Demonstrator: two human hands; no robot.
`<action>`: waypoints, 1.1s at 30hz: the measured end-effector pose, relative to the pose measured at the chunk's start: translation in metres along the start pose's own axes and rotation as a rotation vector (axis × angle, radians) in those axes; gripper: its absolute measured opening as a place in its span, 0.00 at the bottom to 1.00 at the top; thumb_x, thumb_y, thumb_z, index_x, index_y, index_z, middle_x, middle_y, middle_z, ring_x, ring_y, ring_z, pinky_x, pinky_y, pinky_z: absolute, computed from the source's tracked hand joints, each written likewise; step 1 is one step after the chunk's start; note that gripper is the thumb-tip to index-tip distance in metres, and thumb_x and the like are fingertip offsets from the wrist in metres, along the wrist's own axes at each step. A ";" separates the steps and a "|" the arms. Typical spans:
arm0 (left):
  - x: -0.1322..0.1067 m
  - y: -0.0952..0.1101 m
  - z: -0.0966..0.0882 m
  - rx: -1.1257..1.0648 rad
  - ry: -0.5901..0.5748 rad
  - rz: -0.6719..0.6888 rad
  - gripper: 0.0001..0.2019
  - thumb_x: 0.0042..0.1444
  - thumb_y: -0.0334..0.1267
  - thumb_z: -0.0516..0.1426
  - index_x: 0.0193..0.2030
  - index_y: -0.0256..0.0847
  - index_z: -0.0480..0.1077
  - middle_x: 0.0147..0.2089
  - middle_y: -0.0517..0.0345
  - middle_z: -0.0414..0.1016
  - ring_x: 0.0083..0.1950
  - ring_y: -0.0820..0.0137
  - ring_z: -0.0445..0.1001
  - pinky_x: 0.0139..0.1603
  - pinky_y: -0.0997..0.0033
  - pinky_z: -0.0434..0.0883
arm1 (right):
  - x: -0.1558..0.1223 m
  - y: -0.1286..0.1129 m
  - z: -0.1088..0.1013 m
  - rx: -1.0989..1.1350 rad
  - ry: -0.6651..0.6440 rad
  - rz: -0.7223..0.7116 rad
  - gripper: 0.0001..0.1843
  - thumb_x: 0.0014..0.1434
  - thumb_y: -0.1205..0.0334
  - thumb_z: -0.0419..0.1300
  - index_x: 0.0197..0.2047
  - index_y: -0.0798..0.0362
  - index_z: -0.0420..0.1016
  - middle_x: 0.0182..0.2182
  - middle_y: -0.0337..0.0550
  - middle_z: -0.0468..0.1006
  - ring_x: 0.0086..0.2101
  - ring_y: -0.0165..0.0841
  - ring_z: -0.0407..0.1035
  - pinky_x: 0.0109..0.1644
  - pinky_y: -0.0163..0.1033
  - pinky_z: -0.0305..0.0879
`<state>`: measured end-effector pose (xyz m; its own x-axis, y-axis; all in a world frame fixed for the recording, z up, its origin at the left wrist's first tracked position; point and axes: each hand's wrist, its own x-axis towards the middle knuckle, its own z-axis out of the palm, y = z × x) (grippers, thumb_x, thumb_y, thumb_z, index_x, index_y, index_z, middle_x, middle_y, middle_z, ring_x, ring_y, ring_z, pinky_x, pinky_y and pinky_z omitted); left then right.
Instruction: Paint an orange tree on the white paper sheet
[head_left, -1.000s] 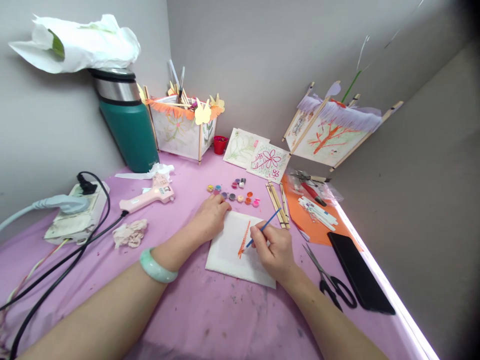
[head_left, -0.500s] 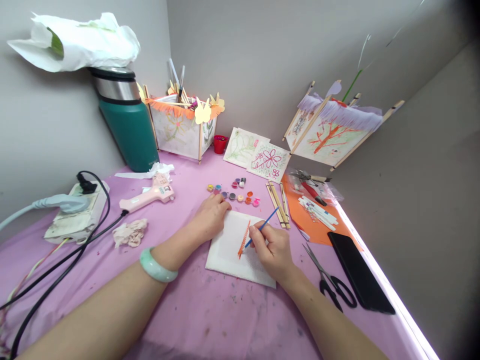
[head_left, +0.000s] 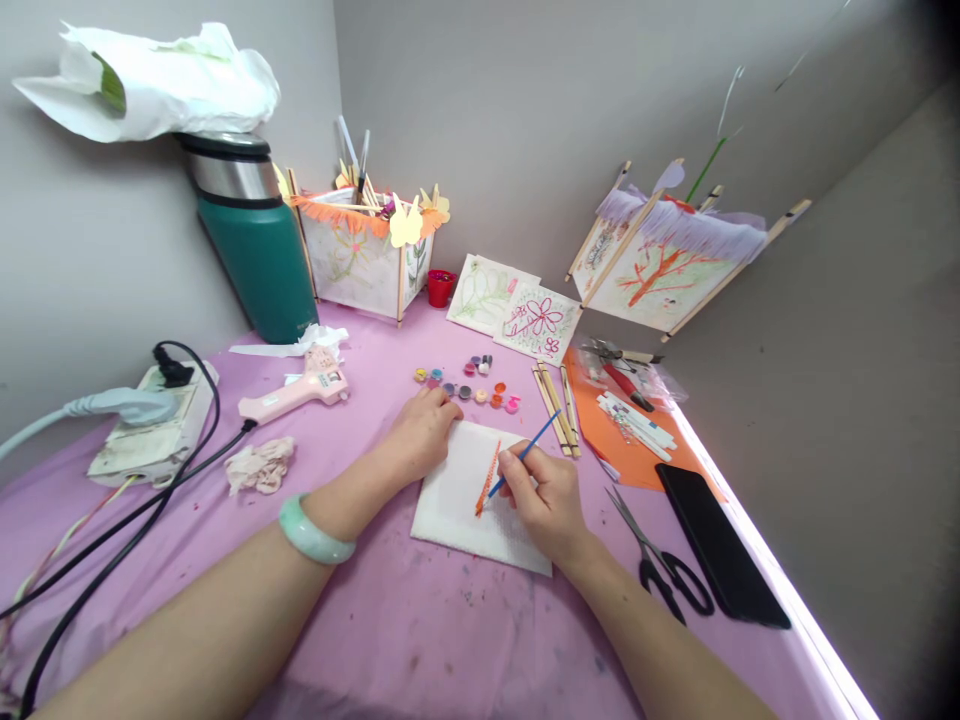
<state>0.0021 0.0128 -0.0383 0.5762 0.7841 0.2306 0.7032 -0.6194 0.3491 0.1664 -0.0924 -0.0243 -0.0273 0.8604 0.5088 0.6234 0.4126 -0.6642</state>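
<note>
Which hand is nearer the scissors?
The right hand is nearer: it holds a paintbrush over the paper, to the left of the scissors. The left hand is farther left, at the paper's far corner.

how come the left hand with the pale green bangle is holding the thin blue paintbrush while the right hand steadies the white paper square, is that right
No, the right hand holds the thin blue paintbrush, and the left hand with the pale green bangle steadies the white paper square, as the head view shows.
</note>
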 end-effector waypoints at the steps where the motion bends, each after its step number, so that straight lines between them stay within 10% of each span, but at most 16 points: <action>1: 0.000 0.000 0.000 -0.001 -0.004 -0.002 0.14 0.59 0.27 0.47 0.44 0.37 0.73 0.44 0.49 0.69 0.49 0.63 0.67 0.53 0.61 0.66 | 0.001 0.001 0.000 -0.031 0.015 -0.021 0.14 0.63 0.62 0.51 0.26 0.52 0.66 0.16 0.35 0.69 0.16 0.25 0.63 0.23 0.31 0.58; 24: 0.000 -0.001 0.000 -0.029 0.010 0.007 0.15 0.59 0.27 0.47 0.43 0.37 0.73 0.44 0.48 0.69 0.49 0.63 0.66 0.53 0.61 0.66 | -0.001 0.001 -0.001 -0.004 -0.023 0.029 0.15 0.64 0.60 0.51 0.26 0.52 0.67 0.16 0.35 0.70 0.17 0.26 0.65 0.24 0.32 0.60; 33: -0.001 -0.002 0.002 -0.027 0.021 0.023 0.14 0.57 0.26 0.47 0.42 0.38 0.73 0.43 0.49 0.69 0.48 0.64 0.67 0.51 0.62 0.67 | 0.028 0.019 -0.026 -0.142 0.339 0.120 0.15 0.64 0.54 0.52 0.30 0.53 0.71 0.21 0.39 0.76 0.22 0.30 0.70 0.30 0.36 0.65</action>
<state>0.0009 0.0134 -0.0412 0.5833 0.7703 0.2577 0.6780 -0.6365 0.3677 0.1982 -0.0683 -0.0085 0.2970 0.7427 0.6001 0.7092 0.2493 -0.6595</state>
